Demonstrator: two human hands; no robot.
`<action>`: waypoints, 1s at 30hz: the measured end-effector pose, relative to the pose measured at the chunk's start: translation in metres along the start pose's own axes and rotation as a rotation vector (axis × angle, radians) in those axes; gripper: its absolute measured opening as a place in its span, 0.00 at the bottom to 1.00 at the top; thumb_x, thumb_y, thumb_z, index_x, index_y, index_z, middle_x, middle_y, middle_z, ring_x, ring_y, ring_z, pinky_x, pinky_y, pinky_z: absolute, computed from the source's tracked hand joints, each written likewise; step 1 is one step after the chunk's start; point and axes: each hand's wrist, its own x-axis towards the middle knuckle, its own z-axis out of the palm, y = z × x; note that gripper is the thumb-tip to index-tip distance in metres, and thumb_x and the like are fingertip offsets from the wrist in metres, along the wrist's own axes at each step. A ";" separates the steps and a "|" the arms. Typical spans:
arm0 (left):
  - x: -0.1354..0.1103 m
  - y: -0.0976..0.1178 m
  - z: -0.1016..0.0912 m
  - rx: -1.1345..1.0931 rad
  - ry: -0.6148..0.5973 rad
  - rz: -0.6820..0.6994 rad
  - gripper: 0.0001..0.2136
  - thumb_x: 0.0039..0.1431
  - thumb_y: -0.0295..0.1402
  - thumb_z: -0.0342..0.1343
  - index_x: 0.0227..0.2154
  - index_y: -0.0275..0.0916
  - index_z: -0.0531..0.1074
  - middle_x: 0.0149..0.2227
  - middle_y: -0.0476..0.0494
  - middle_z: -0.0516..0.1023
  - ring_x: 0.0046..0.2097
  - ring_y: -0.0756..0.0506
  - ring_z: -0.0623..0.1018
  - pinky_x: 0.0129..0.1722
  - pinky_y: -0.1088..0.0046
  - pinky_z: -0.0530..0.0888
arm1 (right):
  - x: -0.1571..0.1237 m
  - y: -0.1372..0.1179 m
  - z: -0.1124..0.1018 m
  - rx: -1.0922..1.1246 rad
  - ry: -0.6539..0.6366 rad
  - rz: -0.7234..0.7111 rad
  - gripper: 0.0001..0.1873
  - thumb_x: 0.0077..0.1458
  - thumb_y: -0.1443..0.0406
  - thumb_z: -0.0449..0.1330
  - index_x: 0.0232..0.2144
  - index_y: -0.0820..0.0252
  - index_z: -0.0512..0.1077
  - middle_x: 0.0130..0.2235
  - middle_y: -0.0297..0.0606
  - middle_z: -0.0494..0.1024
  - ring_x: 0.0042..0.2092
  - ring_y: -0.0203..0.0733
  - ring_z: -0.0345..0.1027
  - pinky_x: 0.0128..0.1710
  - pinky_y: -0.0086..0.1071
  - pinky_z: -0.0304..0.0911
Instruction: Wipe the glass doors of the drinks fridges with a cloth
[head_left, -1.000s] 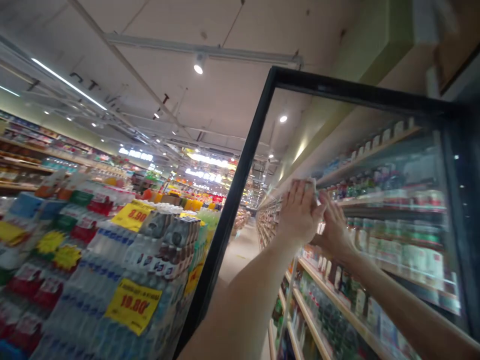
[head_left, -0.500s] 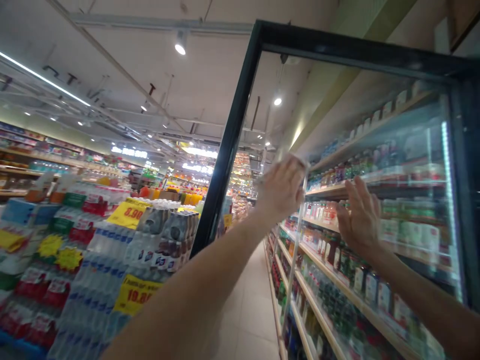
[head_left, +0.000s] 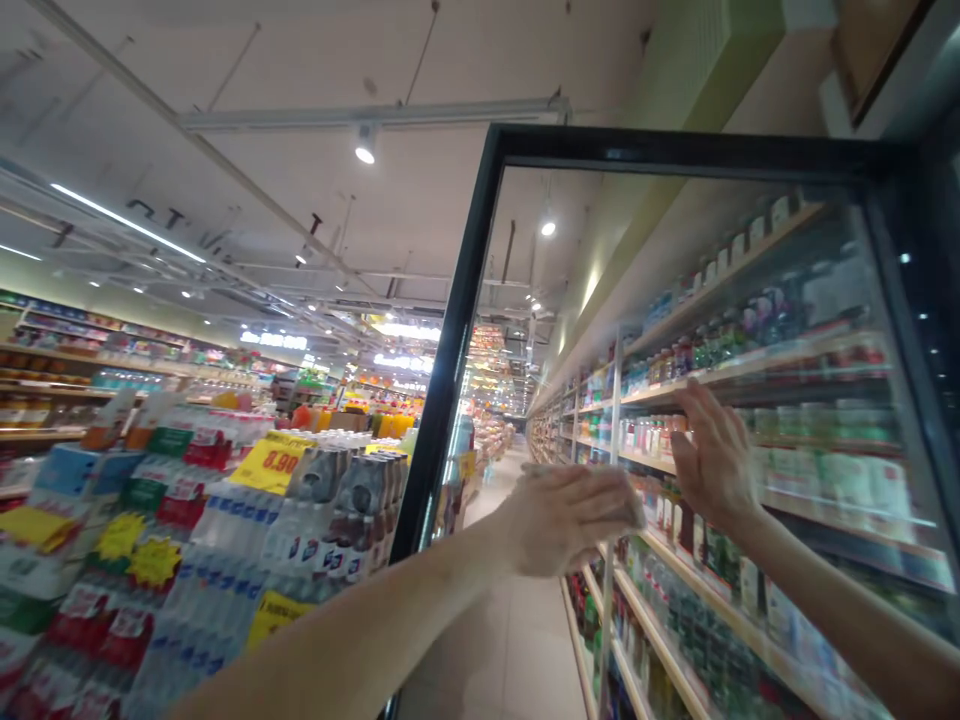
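- Currently our left hand (head_left: 570,515) reaches out at the glass door (head_left: 637,290), a little blurred, its fingers stretched out side by side and pointing to the right; a pale edge shows at their tips, and we cannot tell whether they grip something or press the glass door
- Just right of those fingertips and a little higher we raise our right hand (head_left: 716,460), released, its fingers straight and pointing up, the thumb apart on the left; whether it touches the glass door we cannot tell
- The glass door spreads above and around the fingers of both hands; its black frame (head_left: 446,370) slants upward to the left of our left fingers and crosses well above our right fingertips
- Behind our right fingers, through the glass door, we see long shelves (head_left: 720,605) with rows of bottles (head_left: 697,345)
- Below our left fingers we see the pale floor (head_left: 517,640)
- Well left of our left fingers, past the black frame, we see stacked drink packs (head_left: 217,520) under a yellow price sign (head_left: 271,460) reading 8.90; high above the same fingers, toward the left, a ceiling lamp (head_left: 365,145) glows
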 end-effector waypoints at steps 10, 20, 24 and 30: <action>-0.034 0.003 0.001 0.079 0.110 -0.235 0.22 0.63 0.38 0.42 0.60 0.42 0.55 0.66 0.45 0.51 0.67 0.45 0.45 0.63 0.63 0.54 | -0.001 0.000 0.003 -0.074 0.019 -0.040 0.25 0.60 0.62 0.46 0.59 0.58 0.58 0.61 0.48 0.62 0.59 0.52 0.59 0.56 0.49 0.54; -0.002 -0.046 -0.013 0.094 0.102 -0.683 0.22 0.64 0.38 0.40 0.59 0.37 0.57 0.65 0.39 0.52 0.67 0.42 0.48 0.62 0.58 0.55 | -0.002 0.002 0.003 -0.058 0.040 -0.058 0.25 0.60 0.61 0.46 0.59 0.60 0.58 0.60 0.49 0.63 0.59 0.52 0.59 0.56 0.49 0.55; -0.019 0.011 0.000 -0.015 -0.022 0.041 0.21 0.63 0.42 0.38 0.57 0.44 0.60 0.64 0.50 0.56 0.66 0.47 0.49 0.63 0.66 0.54 | -0.003 0.003 0.003 -0.061 0.036 -0.060 0.25 0.60 0.62 0.46 0.59 0.60 0.58 0.59 0.50 0.63 0.59 0.51 0.60 0.56 0.48 0.55; -0.003 -0.030 -0.006 0.058 0.096 -0.362 0.21 0.65 0.36 0.37 0.59 0.41 0.57 0.65 0.47 0.55 0.66 0.48 0.50 0.63 0.63 0.54 | -0.002 0.002 0.001 -0.003 0.075 -0.040 0.24 0.60 0.63 0.45 0.58 0.59 0.58 0.58 0.50 0.65 0.58 0.51 0.61 0.55 0.48 0.56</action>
